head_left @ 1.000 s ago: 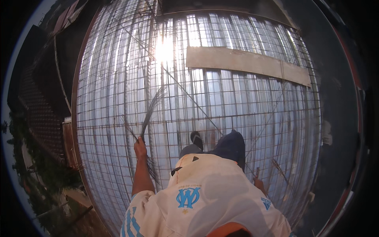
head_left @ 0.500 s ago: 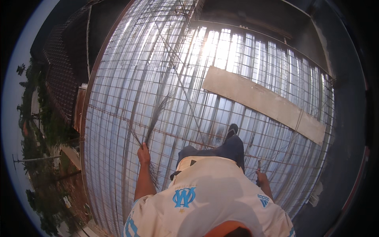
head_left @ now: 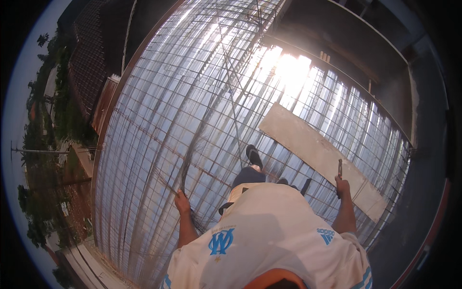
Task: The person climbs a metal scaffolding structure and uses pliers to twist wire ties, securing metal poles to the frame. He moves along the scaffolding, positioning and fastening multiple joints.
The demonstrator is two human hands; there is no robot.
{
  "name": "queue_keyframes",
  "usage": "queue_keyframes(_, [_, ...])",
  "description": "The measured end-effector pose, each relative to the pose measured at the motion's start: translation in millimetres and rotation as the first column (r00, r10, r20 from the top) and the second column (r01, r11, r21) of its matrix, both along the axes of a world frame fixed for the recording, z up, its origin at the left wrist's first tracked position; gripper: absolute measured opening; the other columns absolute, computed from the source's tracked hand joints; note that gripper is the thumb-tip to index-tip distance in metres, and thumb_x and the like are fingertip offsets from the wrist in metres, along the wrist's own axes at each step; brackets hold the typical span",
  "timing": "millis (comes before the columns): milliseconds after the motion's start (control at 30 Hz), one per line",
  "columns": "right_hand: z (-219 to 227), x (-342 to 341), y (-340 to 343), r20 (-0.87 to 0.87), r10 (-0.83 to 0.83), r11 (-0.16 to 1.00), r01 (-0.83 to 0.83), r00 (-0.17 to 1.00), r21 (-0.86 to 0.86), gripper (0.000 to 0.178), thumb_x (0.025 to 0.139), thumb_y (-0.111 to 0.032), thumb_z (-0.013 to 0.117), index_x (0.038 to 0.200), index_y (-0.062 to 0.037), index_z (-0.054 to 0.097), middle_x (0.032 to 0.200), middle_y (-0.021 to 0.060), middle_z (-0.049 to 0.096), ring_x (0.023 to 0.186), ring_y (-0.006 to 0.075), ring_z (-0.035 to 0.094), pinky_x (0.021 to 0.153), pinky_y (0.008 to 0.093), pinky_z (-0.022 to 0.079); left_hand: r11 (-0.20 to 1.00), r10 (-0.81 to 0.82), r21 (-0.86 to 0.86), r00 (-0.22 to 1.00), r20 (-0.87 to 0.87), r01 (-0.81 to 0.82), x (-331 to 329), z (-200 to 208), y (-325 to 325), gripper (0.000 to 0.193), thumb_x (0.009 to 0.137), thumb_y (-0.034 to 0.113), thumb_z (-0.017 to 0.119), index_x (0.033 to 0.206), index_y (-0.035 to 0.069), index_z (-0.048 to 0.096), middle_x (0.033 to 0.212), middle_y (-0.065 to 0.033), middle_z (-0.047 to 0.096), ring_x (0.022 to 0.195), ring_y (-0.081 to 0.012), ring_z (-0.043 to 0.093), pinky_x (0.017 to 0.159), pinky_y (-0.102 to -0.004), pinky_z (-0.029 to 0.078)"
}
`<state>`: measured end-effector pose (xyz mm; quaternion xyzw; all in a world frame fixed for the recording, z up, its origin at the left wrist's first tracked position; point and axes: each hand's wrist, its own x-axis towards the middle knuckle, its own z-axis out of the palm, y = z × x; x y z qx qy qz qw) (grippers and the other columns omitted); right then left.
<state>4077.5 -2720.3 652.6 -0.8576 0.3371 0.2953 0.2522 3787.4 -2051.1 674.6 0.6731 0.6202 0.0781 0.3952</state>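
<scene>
My left hand [head_left: 182,202] is closed round a bundle of thin dark tie wires [head_left: 186,166], whose loose ends fan out ahead of the fist and trail behind it. On the other side, my right hand [head_left: 342,185] grips a slim dark tool that looks like pincers [head_left: 340,168], held upright over the board. Below both hands spreads a grid of steel reinforcing bars [head_left: 159,130] laid over shiny corrugated metal sheeting. My dark shoe [head_left: 253,156] is planted on the grid, and the other foot is partly hidden by my body.
A long pale board [head_left: 308,142] lies slantwise across the bars ahead on the right. Longer bars cross the mesh diagonally. A raised edge [head_left: 111,103] bounds the deck on the left, with a tiled roof [head_left: 86,62] and trees beyond. Dark walls stand at the far right.
My right hand has risen forward and outward with the pincers, now over the board. One foot has come forward on the left as I step. The left hand still holds the wires.
</scene>
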Motion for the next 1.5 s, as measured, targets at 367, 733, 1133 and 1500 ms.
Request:
queue_keyframes(367, [-30, 78, 150, -0.369, -0.045, 0.984, 0.105, 0.928, 0.145, 0.043, 0.086, -0.042, 0.057, 0.087, 0.0012, 0.057, 0.062, 0.0126, 0.051, 0.046, 0.0234, 0.049, 0.04, 0.0374, 0.038, 0.988, 0.148, -0.056, 0.983, 0.108, -0.142, 192, 29, 119, 0.051, 0.097, 0.044, 0.041, 0.07, 0.003, 0.054, 0.058, -0.002, 0.049, 0.051, -0.0133, 0.045, 0.048, -0.0319, 0.034])
queue_keyframes(733, [-74, 318, 291, -0.47, 0.141, 0.977, -0.046, 0.872, 0.207, 0.043, 0.087, -0.041, 0.058, 0.093, 0.0015, 0.055, 0.062, 0.0112, 0.048, 0.044, 0.0231, 0.046, 0.04, 0.0382, 0.037, 0.98, 0.16, 0.109, 0.985, 0.068, -0.166, 321, 49, 235, 0.051, 0.097, 0.044, 0.041, 0.071, 0.002, 0.053, 0.061, -0.0031, 0.049, 0.054, -0.0128, 0.044, 0.05, -0.0309, 0.034])
queue_keyframes(1133, [-44, 514, 459, -0.437, 0.225, 0.955, -0.11, 0.871, 0.274, 0.053, 0.085, -0.048, 0.057, 0.107, 0.0006, 0.057, 0.066, 0.0127, 0.053, 0.048, 0.0226, 0.052, 0.041, 0.0376, 0.04, 0.951, 0.088, 0.305, 0.99, -0.112, -0.051, 463, 69, 355, 0.06, 0.096, 0.048, 0.044, 0.078, -0.007, 0.059, 0.069, -0.0162, 0.057, 0.066, -0.0264, 0.052, 0.064, -0.0428, 0.042])
queue_keyframes(1500, [-69, 540, 573, -0.434, -0.054, 0.971, 0.149, 0.899, 0.188, 0.047, 0.086, -0.045, 0.055, 0.099, -0.0003, 0.055, 0.061, 0.0103, 0.049, 0.044, 0.0202, 0.046, 0.039, 0.0354, 0.036, 0.911, -0.074, 0.372, 0.957, -0.28, 0.18, 682, -4, 563, 0.058, 0.097, 0.046, 0.038, 0.097, -0.005, 0.063, 0.096, -0.0263, 0.064, 0.093, -0.043, 0.06, 0.079, -0.0493, 0.045])
